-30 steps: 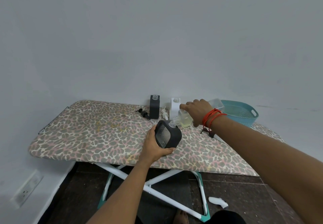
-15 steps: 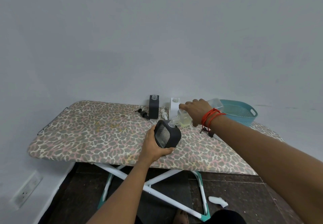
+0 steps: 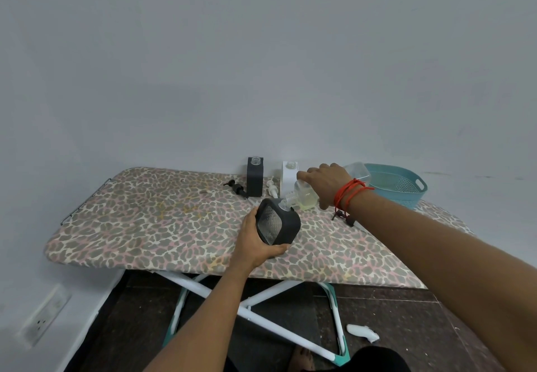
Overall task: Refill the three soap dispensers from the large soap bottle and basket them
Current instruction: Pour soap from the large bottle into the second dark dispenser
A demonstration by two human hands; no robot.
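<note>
Over the board point(image 3: 151, 226), the left hand point(image 3: 255, 243) wrapped its fingers round a tilted dispenser point(image 3: 277, 222); the right hand point(image 3: 325, 185) gripped the tipped bottle point(image 3: 305, 197), spout at the dispenser's neck.

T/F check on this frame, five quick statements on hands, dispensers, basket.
1. The left hand holds a tilted dark grey square soap dispenser. True.
2. The right hand tips a clear large soap bottle toward that dispenser's neck. True.
3. The teal plastic basket already holds a dispenser. False: no dispenser shows in it.
4. The white dispenser by the wall has its pump on. False: its neck is open.
5. The black upright dispenser lies on its side. False: it stands upright.
</note>
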